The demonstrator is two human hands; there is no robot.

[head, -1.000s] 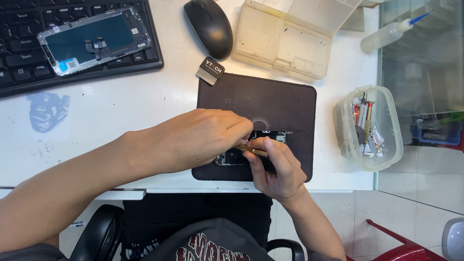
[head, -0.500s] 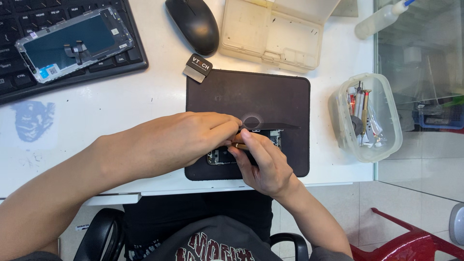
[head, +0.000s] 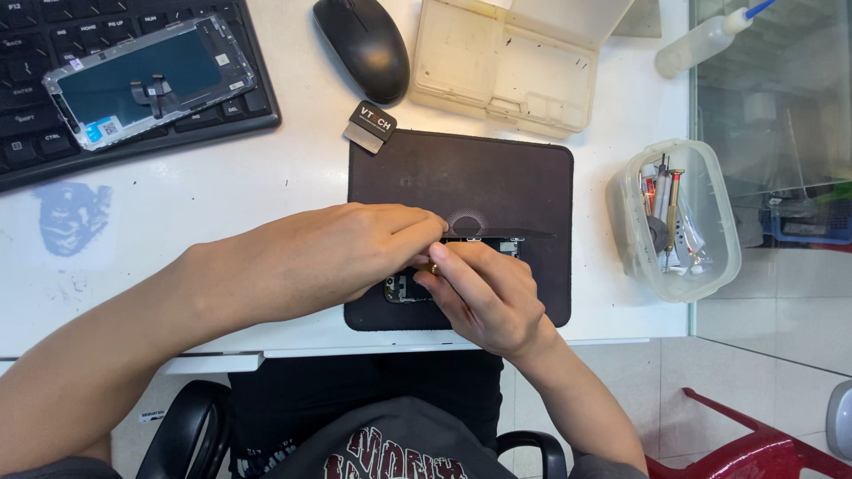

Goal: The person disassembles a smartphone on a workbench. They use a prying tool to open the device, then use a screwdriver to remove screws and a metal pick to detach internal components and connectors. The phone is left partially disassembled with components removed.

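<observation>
An opened phone body (head: 404, 289) lies on a dark work mat (head: 497, 177) near the desk's front edge, mostly hidden by both hands. My left hand (head: 346, 257) lies across it, fingertips pinched at its upper edge and holding it down. My right hand (head: 484, 297) comes in from below, fingers closed round a thin tool whose brass-coloured collar (head: 432, 266) shows between the two hands. The tool's tip is hidden where the fingertips meet over the phone.
A detached phone screen (head: 146, 80) rests on a black keyboard (head: 27, 53) at the back left. A black mouse (head: 364, 44), a small black scraper (head: 368, 126), a translucent parts box (head: 515, 62), a tub of tools (head: 679, 217) and a squeeze bottle (head: 701, 40) surround the mat. A glass panel (head: 772, 177) borders the desk's right edge.
Both hands stay together over the phone, the right hand's fingers shifting slightly on the tool. The view has drifted a little, so the desk items sit further left.
</observation>
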